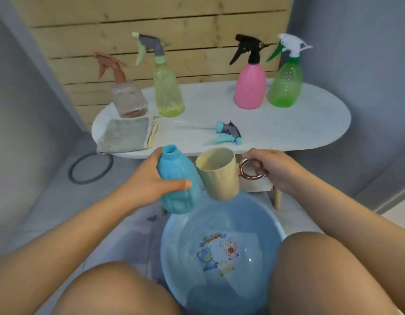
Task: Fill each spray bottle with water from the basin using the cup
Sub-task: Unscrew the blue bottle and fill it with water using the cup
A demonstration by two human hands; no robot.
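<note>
My left hand (149, 180) grips an uncapped blue spray bottle (177, 181), held tilted above the far rim of a blue basin (174, 253) with water and a cartoon print on its bottom. Right beside the bottle, my right hand (272, 170) holds a cream cup (219, 176) by its copper ring handle, the cup roughly upright over the basin. The bottle's blue spray head (228, 133) lies on the white table (287, 126). Four capped spray bottles stand at the back: clear pink (128, 98), yellow (167, 92), pink (250, 87) and green (285, 85).
A folded grey cloth (126, 135) lies on the table's left end. A dark ring (91, 170) sits on the floor left of the table. My knees flank the basin at the bottom. A wooden slat wall stands behind the table.
</note>
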